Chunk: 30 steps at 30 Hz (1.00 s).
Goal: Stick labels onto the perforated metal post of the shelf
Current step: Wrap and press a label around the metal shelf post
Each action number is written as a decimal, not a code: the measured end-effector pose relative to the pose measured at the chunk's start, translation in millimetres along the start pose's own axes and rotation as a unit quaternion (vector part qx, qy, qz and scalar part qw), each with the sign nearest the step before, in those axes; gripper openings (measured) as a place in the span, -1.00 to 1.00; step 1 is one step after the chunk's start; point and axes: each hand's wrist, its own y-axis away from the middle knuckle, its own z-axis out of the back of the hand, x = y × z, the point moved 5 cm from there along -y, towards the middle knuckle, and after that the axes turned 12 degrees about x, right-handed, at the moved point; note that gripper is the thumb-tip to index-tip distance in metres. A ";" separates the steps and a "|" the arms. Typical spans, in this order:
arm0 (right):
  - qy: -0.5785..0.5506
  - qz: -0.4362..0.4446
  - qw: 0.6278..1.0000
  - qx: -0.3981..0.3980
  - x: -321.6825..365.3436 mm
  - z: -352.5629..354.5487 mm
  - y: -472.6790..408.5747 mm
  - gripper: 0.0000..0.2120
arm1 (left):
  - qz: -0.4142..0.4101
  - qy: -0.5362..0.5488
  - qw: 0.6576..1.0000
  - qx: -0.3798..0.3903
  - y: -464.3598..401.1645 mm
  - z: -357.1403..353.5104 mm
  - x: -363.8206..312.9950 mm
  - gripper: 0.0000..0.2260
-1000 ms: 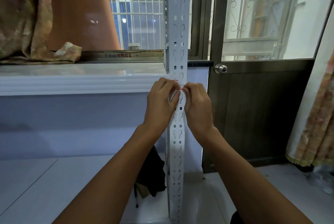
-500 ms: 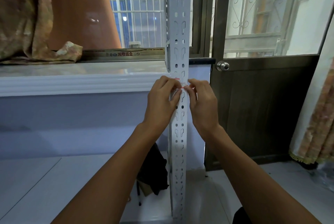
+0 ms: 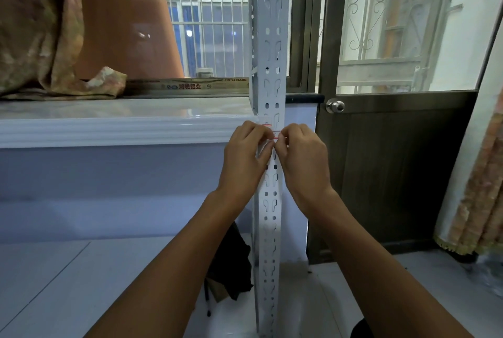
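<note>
The label (image 3: 272,130) — a small white slip with red lines — lay against the front face of the perforated metal post (image 3: 272,38), at about the height of the window ledge's edge, and only its top and right part showed between the fingers. The left hand (image 3: 246,158) came in from the left with its fingers curled over the label and the post's left edge, thumb along the front. The right hand (image 3: 304,160) met it from the right, its fingertips pinching the label's right end against the metal. The two hands touched at the fingertips. The post stood upright on the pale floor (image 3: 54,283), just in front of the white window ledge (image 3: 109,128) — beside the dark door (image 3: 394,168) with its round knob (image 3: 335,106). A dark bag (image 3: 231,261) lay on the floor behind the left forearm, and a patterned cloth (image 3: 40,38) was bunched on the ledge at far left.
</note>
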 end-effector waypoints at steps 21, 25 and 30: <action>-0.025 0.098 0.995 0.023 -25.9 5.6 -7.3 -0.94 | -0.008 -0.021 1.000 0.011 -0.7 0.5 1.0 -0.93; 0.005 0.138 0.990 0.039 -30.3 4.7 5.5 -0.77 | -0.006 -0.023 1.000 0.003 0.0 -0.4 0.8 -0.93; -0.040 0.133 0.990 0.010 -24.8 5.5 5.0 -0.79 | -0.011 -0.022 1.000 0.003 0.3 -0.7 3.2 -0.94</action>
